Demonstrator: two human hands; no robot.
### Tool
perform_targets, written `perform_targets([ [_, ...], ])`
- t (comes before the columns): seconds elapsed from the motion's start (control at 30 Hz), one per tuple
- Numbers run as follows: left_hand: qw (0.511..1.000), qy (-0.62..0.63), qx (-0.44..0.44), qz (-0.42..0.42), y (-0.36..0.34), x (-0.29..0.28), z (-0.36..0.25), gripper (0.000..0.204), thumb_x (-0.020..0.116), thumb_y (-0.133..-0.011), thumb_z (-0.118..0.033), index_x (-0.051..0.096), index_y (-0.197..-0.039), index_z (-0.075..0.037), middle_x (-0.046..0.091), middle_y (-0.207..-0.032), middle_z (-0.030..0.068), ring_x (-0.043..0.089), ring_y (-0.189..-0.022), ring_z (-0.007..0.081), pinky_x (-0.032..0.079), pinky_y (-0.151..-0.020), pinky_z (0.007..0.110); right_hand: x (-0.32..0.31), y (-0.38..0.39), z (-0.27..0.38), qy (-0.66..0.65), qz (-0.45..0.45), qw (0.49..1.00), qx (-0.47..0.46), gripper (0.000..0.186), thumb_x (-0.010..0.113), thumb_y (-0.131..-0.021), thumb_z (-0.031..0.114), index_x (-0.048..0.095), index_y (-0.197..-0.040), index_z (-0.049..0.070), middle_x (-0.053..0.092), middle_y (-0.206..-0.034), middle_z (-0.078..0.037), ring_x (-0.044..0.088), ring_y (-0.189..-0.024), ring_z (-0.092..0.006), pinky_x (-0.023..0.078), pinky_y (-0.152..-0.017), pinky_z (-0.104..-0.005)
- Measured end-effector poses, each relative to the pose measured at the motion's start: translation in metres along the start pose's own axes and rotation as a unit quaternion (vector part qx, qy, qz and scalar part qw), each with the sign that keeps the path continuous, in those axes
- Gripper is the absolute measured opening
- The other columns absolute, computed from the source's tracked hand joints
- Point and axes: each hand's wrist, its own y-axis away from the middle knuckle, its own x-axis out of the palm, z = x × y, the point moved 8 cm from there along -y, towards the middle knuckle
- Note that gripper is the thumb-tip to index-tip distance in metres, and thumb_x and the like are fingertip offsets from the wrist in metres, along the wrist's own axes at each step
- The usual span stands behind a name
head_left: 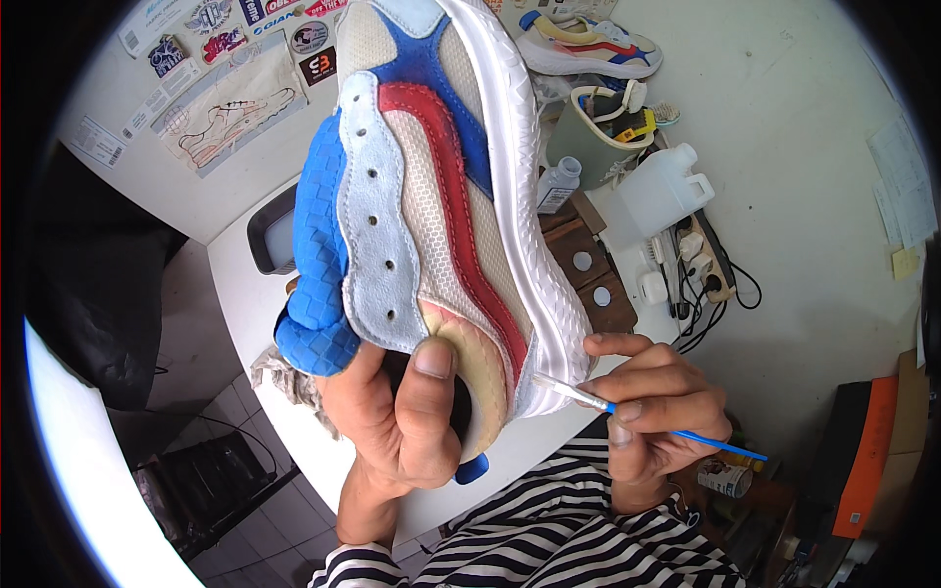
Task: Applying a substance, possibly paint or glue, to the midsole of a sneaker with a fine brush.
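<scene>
Close up in the middle, a sneaker (426, 176) is held on its side, heel toward me and toe away. Its upper mixes cream mesh, red, blue and pale grey-blue panels over a thick white sole (524, 186). My left hand (397, 416) grips it at the heel opening, thumb over the collar edge and fingers inside, partly hidden. The blue woven tongue (319, 245) hangs out on the left. Between thumb and fingers, my right hand (667, 402) pinches a thin blue-handled paintbrush (686, 436). The white brush tip meets or nearly meets the sole at the heel.
The matching sneaker (593, 47) lies at the back. A tub of tools (598, 127), a small bottle (559, 184), a white jug (667, 186), a brown box (588, 265) and a power strip (720, 265) stand right. A dark tray (274, 230) and crumpled cloth (284, 382) sit left.
</scene>
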Motion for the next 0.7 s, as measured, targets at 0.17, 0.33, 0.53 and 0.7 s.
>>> perform_targets([
  [0.17, 0.997, 0.009, -0.065, 0.033, -0.0014, 0.0001, 0.003, 0.047, 0.054, -0.088, -0.013, 0.059, -0.127, 0.013, 0.054, -0.14, 0.0275, 0.048, -0.133, 0.0368, 0.028, -0.115, 0.045, 0.0053, -0.0025, 0.0022, 0.021, 0.038, 0.999, -0.008, 0.011, 0.07, -0.086, 0.005, 0.061, -0.089, 0.001, 0.071, -0.076, -0.016, 0.07, -0.066, -0.0215, 0.062, -0.078, -0.0493],
  [0.33, 0.997, 0.034, -0.069, 0.028, -0.0014, 0.0028, 0.0025, 0.046, 0.054, -0.087, -0.012, 0.059, -0.125, 0.014, 0.057, -0.136, 0.027, 0.052, -0.129, 0.0359, 0.031, -0.113, 0.044, 0.0089, -0.0032, 0.0034, 0.069, 0.054, 0.996, 0.001, 0.017, 0.067, -0.093, 0.018, 0.055, -0.092, 0.006, 0.067, -0.071, -0.012, 0.062, -0.058, -0.0167, 0.061, -0.078, -0.0489],
  [0.53, 0.999, 0.0, -0.031, 0.007, -0.0004, 0.0018, 0.0012, 0.041, 0.051, -0.092, -0.018, 0.06, -0.12, 0.01, 0.068, -0.112, 0.0152, 0.062, -0.104, 0.0199, 0.043, -0.098, 0.03, 0.0052, -0.0022, 0.0013, 0.042, 0.037, 0.998, -0.006, 0.011, 0.07, -0.088, 0.01, 0.062, -0.089, 0.002, 0.072, -0.076, -0.014, 0.07, -0.065, -0.0207, 0.063, -0.074, -0.0461],
  [0.7, 0.999, 0.002, -0.042, 0.01, 0.0001, 0.0016, 0.0027, 0.042, 0.052, -0.091, -0.018, 0.06, -0.12, 0.011, 0.066, -0.115, 0.0173, 0.061, -0.107, 0.0225, 0.041, -0.099, 0.033, 0.0032, -0.0013, -0.0007, 0.031, 0.032, 0.999, 0.0, 0.012, 0.07, -0.088, 0.011, 0.062, -0.089, 0.002, 0.072, -0.076, -0.015, 0.07, -0.065, -0.0209, 0.063, -0.073, -0.0457],
])
